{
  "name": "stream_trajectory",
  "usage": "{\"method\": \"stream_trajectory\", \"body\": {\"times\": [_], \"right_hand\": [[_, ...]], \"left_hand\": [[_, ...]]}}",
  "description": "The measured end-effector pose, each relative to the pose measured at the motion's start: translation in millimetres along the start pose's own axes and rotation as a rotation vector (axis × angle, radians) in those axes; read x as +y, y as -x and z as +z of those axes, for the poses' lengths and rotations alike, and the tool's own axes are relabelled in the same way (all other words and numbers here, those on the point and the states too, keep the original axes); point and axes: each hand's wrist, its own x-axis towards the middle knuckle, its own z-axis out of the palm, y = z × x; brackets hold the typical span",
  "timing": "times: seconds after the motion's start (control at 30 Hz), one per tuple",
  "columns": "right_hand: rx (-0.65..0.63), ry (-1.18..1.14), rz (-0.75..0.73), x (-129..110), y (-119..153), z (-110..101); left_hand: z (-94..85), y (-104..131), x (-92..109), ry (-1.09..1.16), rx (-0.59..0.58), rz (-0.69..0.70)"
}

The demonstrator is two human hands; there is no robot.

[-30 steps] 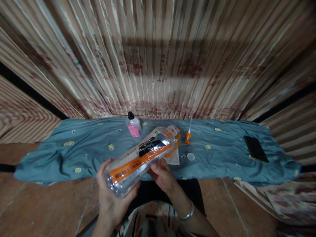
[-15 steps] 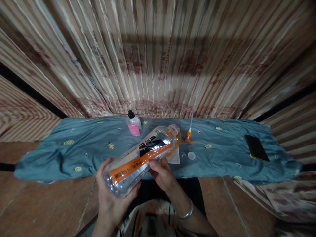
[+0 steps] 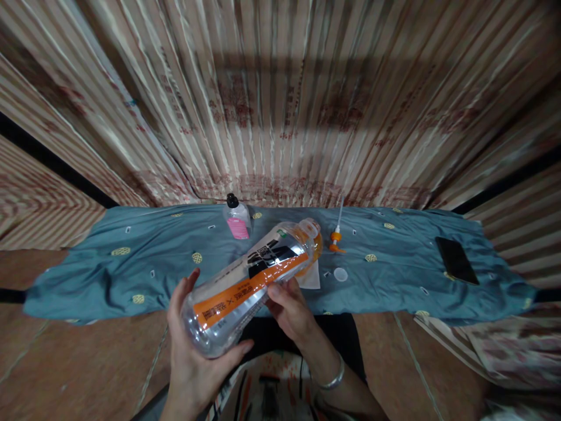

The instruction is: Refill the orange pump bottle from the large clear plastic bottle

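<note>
Tablecloth (image 3: 407, 263): orange btl (image 3: 318, 248) half-behind clear btl (image 3: 252, 285)

Left hand (image 3: 193, 356) cupped, splayed; right hand (image 3: 291, 313) curled

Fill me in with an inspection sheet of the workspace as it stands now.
Surface: blue-green patterned cloth, wrinkled.
Job's things: clear bottle with an orange label band, held tilted, its neck toward the far right; orange-and-white pump with a thin tube, lying apart from it.
Clutter: bottle with a pink label and black cap, upright; small pale disc; dark flat slab, phone-like; orange item mostly hidden behind the clear bottle.
Hands: left hand cups the clear bottle's base; right hand holds its side near the middle.
Cables: nothing seen.
Surroundings: striped curtain behind; brown tiled floor below.
</note>
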Motion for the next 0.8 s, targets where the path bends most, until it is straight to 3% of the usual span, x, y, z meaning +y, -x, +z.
{"method": "stream_trajectory", "body": {"times": [0.07,0.23,0.37,0.6,0.8], "right_hand": [[-0.02,0.009,-0.004,0,0,0],[-0.008,0.01,0.0,-1,1,2],[0.005,0.02,-0.01,-1,1,3],[-0.037,0.031,-0.016,-1,2,4],[-0.07,0.079,-0.072,-2,10,1]], "left_hand": [[-3.6,-2,-6,-0.009,0.018,0.015],[-7.9,0,-17,0.004,-0.077,0.004],[0.1,4,-11,0.059,-0.02,-0.049],[8.9,7,-1,-0.073,0.111,-0.065],[8.2,7,-3,-0.124,0.105,0.018]]}}
